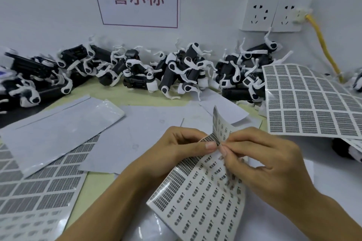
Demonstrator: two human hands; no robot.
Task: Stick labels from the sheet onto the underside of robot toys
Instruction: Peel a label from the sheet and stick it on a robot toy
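A white label sheet [197,197] printed with rows of small grey labels is held up in front of me, bent over at its top. My left hand [176,154] grips its upper left part, thumb on the printed side. My right hand [260,160] pinches at a small label near the fold, fingertips meeting my left thumb. Several black-and-white robot toys [176,68] lie piled along the wall at the back of the table, out of reach of both hands.
Another label sheet [313,101] rests at the right, partly over a toy [344,150]. More label sheets [35,188] and blank backing papers [58,131] cover the left and middle. Wall sockets [272,15] with a yellow cable [325,45] are at the back right.
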